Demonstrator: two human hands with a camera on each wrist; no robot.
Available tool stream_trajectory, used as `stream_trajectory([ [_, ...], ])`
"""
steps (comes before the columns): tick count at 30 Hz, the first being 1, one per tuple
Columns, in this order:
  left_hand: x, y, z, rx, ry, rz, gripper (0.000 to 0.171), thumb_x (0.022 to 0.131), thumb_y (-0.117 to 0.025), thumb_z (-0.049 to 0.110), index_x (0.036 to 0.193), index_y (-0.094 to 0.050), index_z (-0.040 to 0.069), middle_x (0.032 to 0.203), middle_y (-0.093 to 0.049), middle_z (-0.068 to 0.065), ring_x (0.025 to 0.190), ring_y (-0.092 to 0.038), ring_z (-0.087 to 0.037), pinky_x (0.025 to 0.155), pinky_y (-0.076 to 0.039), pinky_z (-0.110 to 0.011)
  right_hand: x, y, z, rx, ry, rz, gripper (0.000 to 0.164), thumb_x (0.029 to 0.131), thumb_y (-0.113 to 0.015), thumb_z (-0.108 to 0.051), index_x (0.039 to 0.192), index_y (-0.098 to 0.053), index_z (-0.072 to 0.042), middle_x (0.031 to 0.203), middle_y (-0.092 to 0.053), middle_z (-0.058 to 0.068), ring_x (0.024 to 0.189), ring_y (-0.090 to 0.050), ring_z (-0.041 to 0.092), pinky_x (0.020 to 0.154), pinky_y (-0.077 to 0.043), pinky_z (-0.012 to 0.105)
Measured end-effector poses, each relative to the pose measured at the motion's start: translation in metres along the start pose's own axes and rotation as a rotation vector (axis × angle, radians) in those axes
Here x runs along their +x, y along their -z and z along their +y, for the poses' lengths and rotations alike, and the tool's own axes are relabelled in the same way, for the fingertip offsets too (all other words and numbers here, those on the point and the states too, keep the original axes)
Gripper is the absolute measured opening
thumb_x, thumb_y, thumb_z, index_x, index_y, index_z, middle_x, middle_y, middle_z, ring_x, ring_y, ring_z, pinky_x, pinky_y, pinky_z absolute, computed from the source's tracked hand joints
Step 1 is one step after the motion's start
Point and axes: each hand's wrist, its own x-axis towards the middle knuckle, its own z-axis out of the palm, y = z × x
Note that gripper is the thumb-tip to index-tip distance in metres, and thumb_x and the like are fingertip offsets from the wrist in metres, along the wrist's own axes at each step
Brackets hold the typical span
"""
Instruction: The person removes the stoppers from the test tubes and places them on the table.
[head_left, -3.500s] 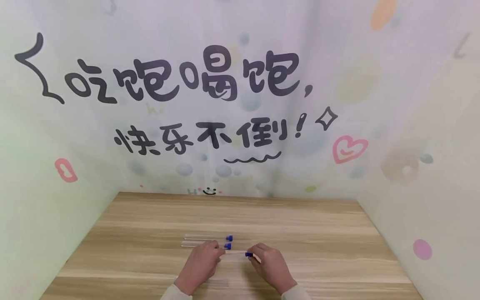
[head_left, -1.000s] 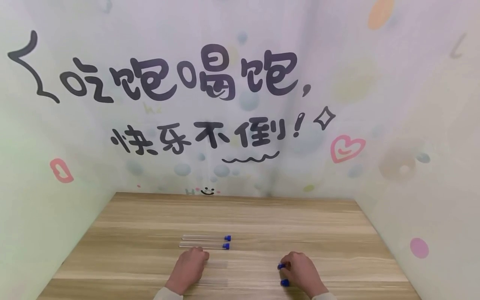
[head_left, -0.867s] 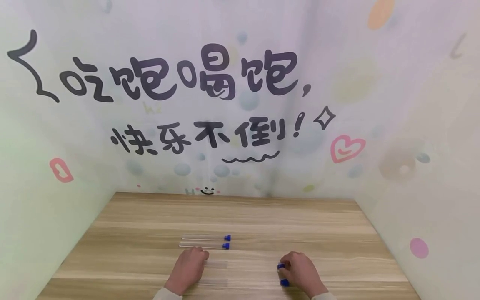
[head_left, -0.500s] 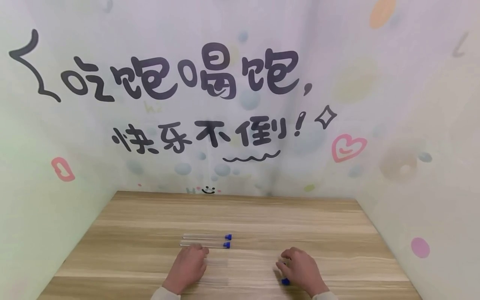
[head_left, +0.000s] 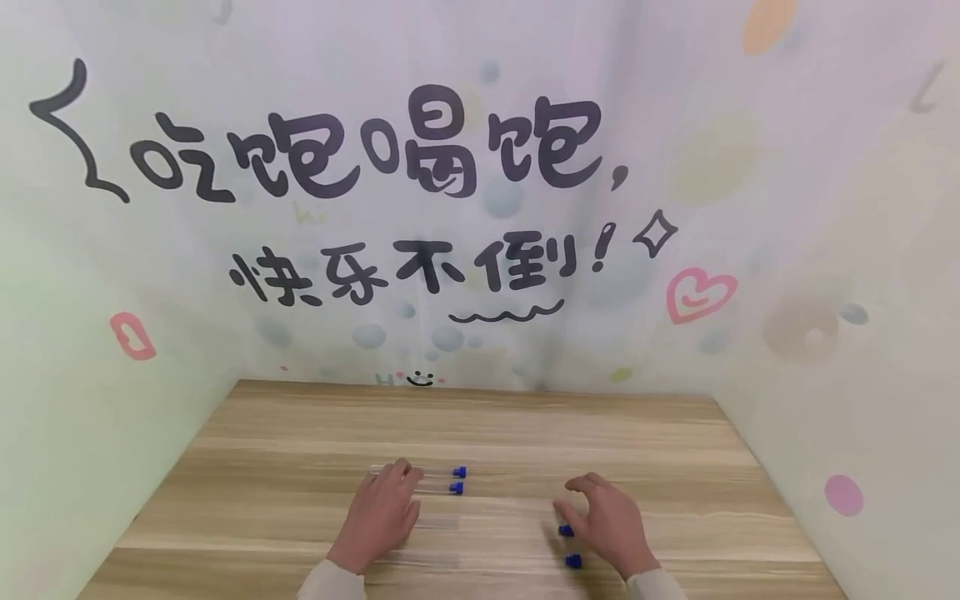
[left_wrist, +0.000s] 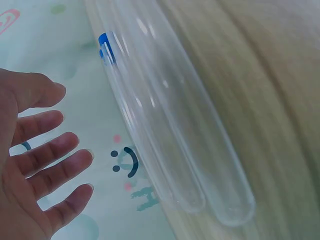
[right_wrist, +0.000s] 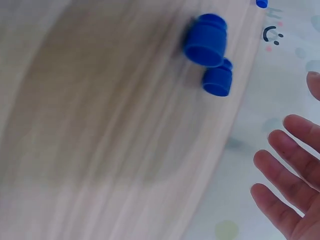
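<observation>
Gleaming clear tubes point(left_wrist: 182, 102), stubby blue caps point(right_wrist: 206, 42)

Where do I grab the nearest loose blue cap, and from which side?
I'd pinch the wider end of the near cap from above, using the right hand: the cap seems to lie on its side, wider end rightward, with the other loose cap beyond.

I see blue caps point(head_left: 573, 562), clear tubes point(left_wrist: 200, 115), a tan wood-grain table point(head_left: 637, 442) and black lettering point(head_left: 423, 246); my sleeves point(head_left: 330, 582) are off-white.
</observation>
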Motion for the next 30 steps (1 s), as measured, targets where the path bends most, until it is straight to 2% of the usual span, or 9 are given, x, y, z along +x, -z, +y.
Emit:
stream_trajectory([
  [4, 0.006, 0.003, 0.001, 0.008, -0.001, 0.007, 0.028, 0.077, -0.073, 0.015, 0.104, -0.063, 0.010, 0.097, -0.061, -0.004, 0.086, -0.060, -0.019, 0.072, -0.050, -0.038, 0.007, 0.002, -0.005, -0.002, 0.021, 0.013, 0.028, 0.075, -0.078, -0.032, 0.093, -0.072, -0.012, 0.094, -0.070, 0.001, 0.065, -0.065, 0.013, 0.051, -0.048, 0.023],
  [9, 0.011, 0.006, -0.001, 0.046, -0.012, 0.031, 0.032, 0.075, -0.073, 0.014, 0.106, -0.063, 0.009, 0.097, -0.061, -0.005, 0.085, -0.059, -0.019, 0.068, -0.047, -0.035, 0.017, 0.004, -0.015, -0.008, 0.038, 0.007, 0.031, 0.074, -0.079, -0.030, 0.098, -0.070, -0.013, 0.100, -0.070, 0.002, 0.080, -0.067, 0.019, 0.059, -0.053, 0.031],
  [18, 0.012, 0.005, -0.005, 0.053, -0.014, -0.016, 0.035, 0.073, -0.073, 0.011, 0.107, -0.063, 0.009, 0.097, -0.060, -0.003, 0.086, -0.059, -0.018, 0.072, -0.049, -0.036, 0.020, -0.002, -0.030, -0.014, 0.088, 0.005, 0.040, 0.068, -0.084, -0.028, 0.101, -0.070, -0.011, 0.102, -0.069, 0.005, 0.084, -0.067, 0.023, 0.066, -0.055, 0.038],
  [30, 0.020, -0.001, -0.005, 0.054, -0.048, -0.014, 0.027, 0.076, -0.071, 0.011, 0.102, -0.063, 0.010, 0.091, -0.058, -0.001, 0.079, -0.056, -0.016, 0.068, -0.048, -0.034, 0.027, -0.018, -0.041, -0.012, 0.149, 0.036, 0.043, 0.065, -0.086, -0.031, 0.100, -0.069, -0.012, 0.100, -0.069, 0.002, 0.089, -0.066, 0.020, 0.073, -0.055, 0.036],
])
